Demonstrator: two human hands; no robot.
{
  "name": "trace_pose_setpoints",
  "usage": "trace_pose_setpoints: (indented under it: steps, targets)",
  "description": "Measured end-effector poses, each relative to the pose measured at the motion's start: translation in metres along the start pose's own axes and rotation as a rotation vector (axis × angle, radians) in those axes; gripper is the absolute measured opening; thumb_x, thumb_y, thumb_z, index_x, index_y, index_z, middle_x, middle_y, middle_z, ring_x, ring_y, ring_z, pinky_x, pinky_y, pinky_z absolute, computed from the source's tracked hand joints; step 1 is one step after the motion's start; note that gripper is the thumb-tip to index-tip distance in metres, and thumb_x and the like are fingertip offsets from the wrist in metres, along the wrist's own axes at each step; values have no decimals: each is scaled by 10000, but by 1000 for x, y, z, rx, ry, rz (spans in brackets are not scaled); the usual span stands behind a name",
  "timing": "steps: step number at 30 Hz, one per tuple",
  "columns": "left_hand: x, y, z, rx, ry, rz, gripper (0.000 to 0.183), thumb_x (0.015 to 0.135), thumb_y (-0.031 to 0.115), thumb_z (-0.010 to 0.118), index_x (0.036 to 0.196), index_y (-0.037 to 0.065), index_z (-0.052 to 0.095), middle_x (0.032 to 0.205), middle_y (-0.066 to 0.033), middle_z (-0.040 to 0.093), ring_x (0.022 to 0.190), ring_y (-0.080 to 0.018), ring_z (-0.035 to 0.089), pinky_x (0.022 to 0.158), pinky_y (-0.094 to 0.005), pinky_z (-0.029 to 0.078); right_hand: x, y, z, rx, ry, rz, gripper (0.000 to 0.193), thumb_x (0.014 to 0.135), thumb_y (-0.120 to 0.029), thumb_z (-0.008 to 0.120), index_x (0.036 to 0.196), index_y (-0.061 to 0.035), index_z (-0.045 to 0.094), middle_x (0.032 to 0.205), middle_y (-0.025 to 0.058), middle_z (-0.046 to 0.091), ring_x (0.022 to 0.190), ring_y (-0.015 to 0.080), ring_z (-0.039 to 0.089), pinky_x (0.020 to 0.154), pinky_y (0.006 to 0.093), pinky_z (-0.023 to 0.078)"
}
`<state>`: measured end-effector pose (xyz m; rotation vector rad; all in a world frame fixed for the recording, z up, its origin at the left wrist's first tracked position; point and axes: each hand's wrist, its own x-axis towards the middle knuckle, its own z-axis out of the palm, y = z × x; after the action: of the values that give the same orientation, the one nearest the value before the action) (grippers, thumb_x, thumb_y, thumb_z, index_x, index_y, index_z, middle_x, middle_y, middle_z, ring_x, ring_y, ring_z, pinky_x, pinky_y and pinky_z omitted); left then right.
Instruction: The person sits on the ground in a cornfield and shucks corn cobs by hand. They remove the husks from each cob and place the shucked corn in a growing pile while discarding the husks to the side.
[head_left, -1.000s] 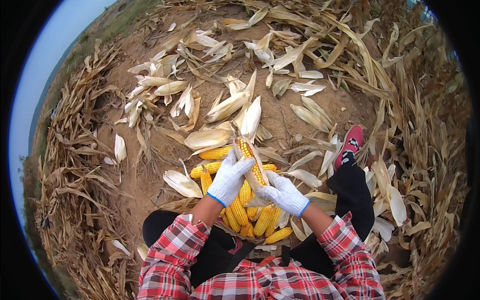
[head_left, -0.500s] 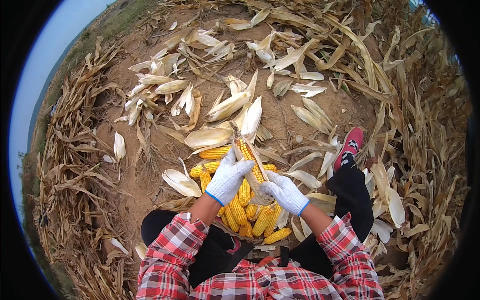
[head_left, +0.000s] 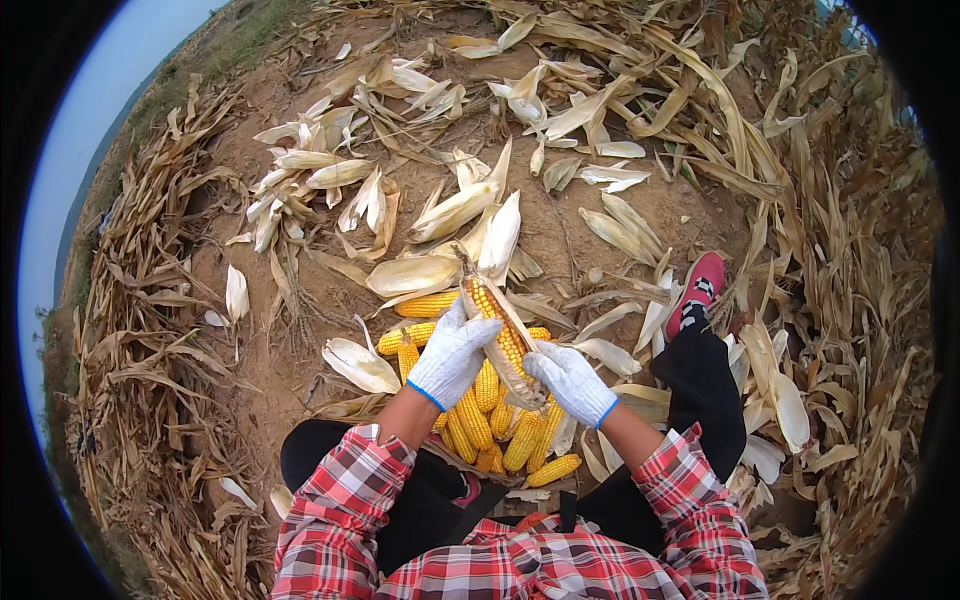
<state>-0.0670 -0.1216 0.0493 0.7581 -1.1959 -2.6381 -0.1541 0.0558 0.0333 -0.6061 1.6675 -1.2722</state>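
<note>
Both my hands wear white knit gloves with blue cuffs. Between them is a half-husked corn cob point(head_left: 508, 340), tilted with its tip pointing away from me, its yellow kernels showing along one face. My left hand point(head_left: 452, 352) is closed round the cob's left side. On the other side, my right hand point(head_left: 574, 382) pinches the pale dry husk point(head_left: 522, 386) near the cob's lower end; its fingertips are partly hidden. Below the hands, between my legs, lies a heap of bare yellow corn cobs point(head_left: 474, 420). One loose cob point(head_left: 553, 471) rests at the heap's near right edge.
Peeled husks point(head_left: 455, 212) are scattered on the brown soil point(head_left: 560, 235) ahead. Dry corn stalks point(head_left: 150, 330) line the left, and a thicker bank of stalks point(head_left: 850, 260) stands on the right. My right foot, in a pink shoe point(head_left: 703, 284), sits right of the heap.
My right hand has shifted slightly right and down along the cob's lower end, and more kernels show there. The left hand stays on the cob.
</note>
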Motion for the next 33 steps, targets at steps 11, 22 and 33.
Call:
trace_pose_setpoints:
  steps: [11, 22, 33]
  targets:
    - [1, -4, -5, -8, 5, 30, 437, 817, 47, 600, 1237, 38, 479, 1099, -83, 583, 1020, -212, 596, 941, -387, 499, 3, 7, 0, 70, -39, 16, 474, 966, -322, 515, 1261, 48, 544, 978, 106, 657, 870, 148, 585, 802, 290, 474]
    - [-8, -12, -1, 118, 47, 52, 441, 790, 38, 614, 1214, 37, 495, 1016, -99, 627, 924, -227, 638, 846, -373, 536, 1, 2, 11, -39, -160, -52, 546, 922, -310, 588, 1327, 37, 472, 1167, 148, 623, 1050, 180, 585, 926, 311, 458]
    - [-13, -16, 9, 347, 186, 48, 340, 789, 82, 687, 1106, 35, 575, 945, -67, 653, 854, -168, 637, 794, -312, 522, -6, 9, 25, -210, -84, -83, 491, 908, -284, 575, 1265, 46, 501, 1072, 177, 666, 962, 221, 638, 859, 359, 493]
